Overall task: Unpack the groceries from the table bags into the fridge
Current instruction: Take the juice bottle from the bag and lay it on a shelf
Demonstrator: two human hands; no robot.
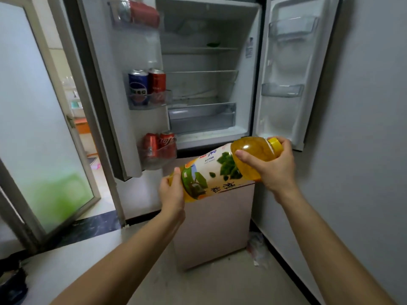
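Both hands are on the orange juice bottle [218, 170]. My right hand [273, 164] grips the shoulder end just below the yellow cap [276, 145], thumb laid across the front, other fingers curled round the back, wrist bent a bit, forearm coming up from bottom right. My left hand [172, 194] holds the base end w/ thumb on top & fingers wrapped under it, forearm rising from bottom left. Both arms are stretched fwd.

The bottle lies nearly flat, tilted so the cap end is higher & to the right. It's in the air in front of the fridge [198, 60], below the open upper compartment & over the pink lower drawer front [215, 216], not inside yet.

Both fridge doors are swung open. The left door [141, 53] has 3 bins:
- top: a red can [141, 12] lying on its side
- mid: a blue can [138, 84] & a red cola can [156, 82], upright, side by side
- bottom: 2 red cans [159, 143]

The right door [293, 62] has clear bins. Inside the fridge there's sth small & green [213, 44] on an upper shelf (can't tell what) & a clear crisper drawer [201, 118] at the bottom. Left of the fridge is a frosted glass door [39, 128].
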